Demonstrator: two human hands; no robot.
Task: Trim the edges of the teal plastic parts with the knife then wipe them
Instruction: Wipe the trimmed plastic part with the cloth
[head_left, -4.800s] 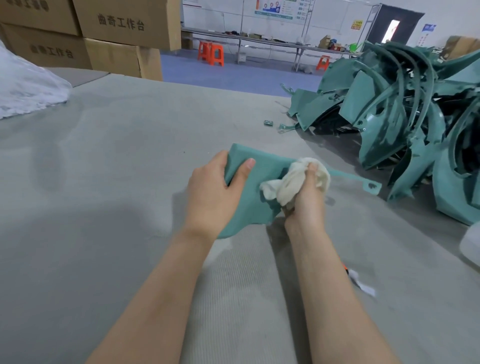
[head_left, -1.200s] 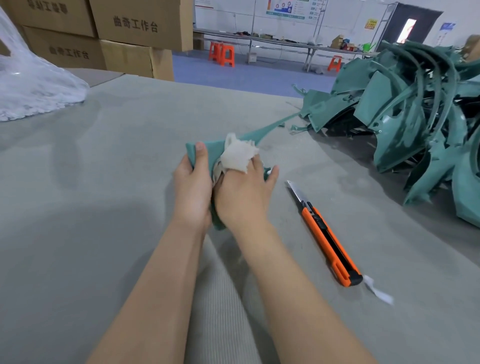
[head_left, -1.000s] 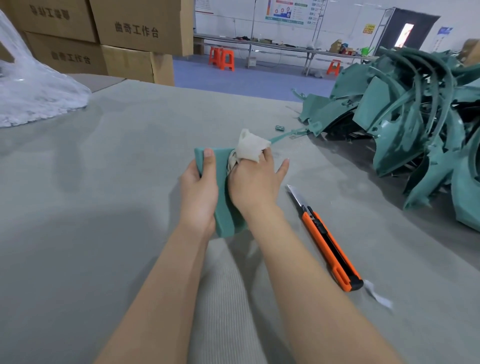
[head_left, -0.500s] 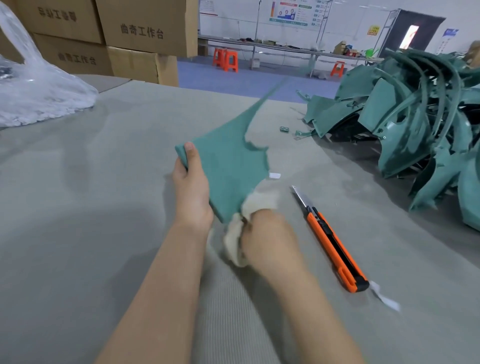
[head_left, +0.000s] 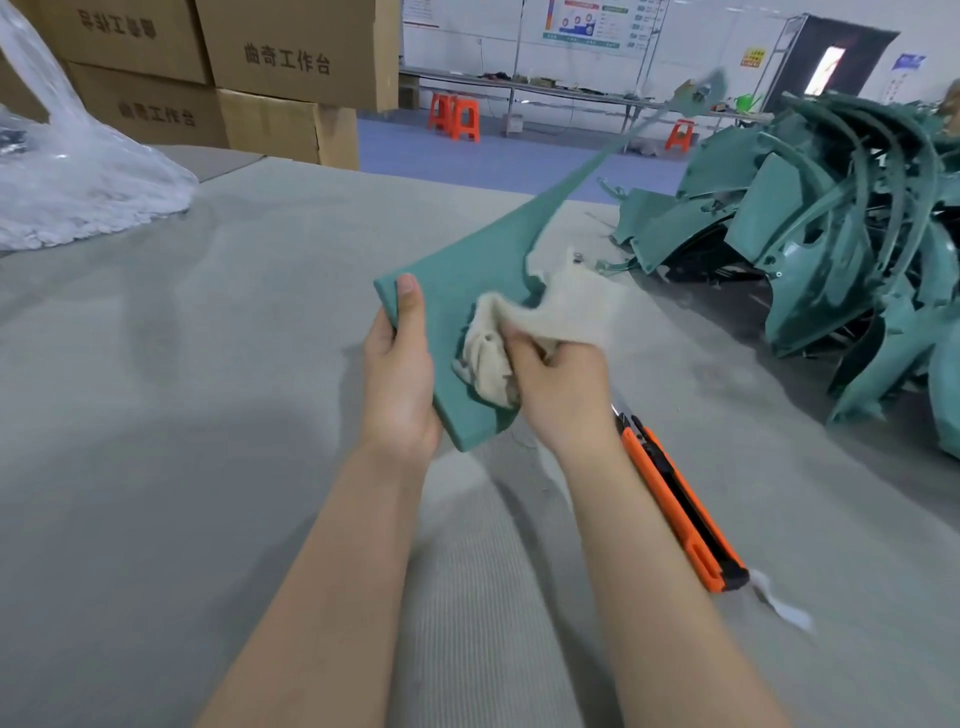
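Two bare forearms reach forward over the grey tabletop (head_left: 156, 467). Just right of the right wrist an orange knife (head_left: 680, 499) lies flat on it, its blade end pointing away and partly hidden behind the wrist; a small white scrap (head_left: 784, 608) sits at its near end. The left hand (head_left: 397, 374) grips the near-left edge of a teal plastic part (head_left: 467, 291), thumb laid along the top face, holding it tilted above the tabletop between both hands. The right hand (head_left: 558, 384) is clenched round an off-white cloth (head_left: 524, 338), which lies bunched against the part's face; the cloth's far flap is blurred. From the part's broad body a thin strip rises up and away to the right. Farther right, a heap of teal parts (head_left: 831, 234) rests on the tabletop. At far left sits a clear plastic bag (head_left: 67, 187), with stacked cardboard boxes (head_left: 291, 57) behind it and orange stools (head_left: 454, 117) on the blue floor beyond
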